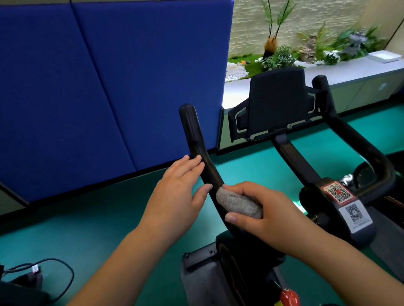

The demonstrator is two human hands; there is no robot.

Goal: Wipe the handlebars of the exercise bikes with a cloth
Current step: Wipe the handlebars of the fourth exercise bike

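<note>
Here, head view: exercise bike left handlebar (197, 153), black, rigid, curved, likely smooth-coated. Right hand (267, 214), fingers curled, gripping bunched grey cloth (238, 204) against the bar's lower bend; cloth soft, light, best held wadded. Left hand (177, 190), fingers straight, resting beside the bar. Right handlebar (352, 132) untouched.

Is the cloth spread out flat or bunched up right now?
Bunched: the grey cloth sits wadded in the right hand, pressed against the left handlebar.

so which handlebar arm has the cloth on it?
The left arm, by the blue panel. The right hand grips the cloth around it; the right arm is bare.
</note>
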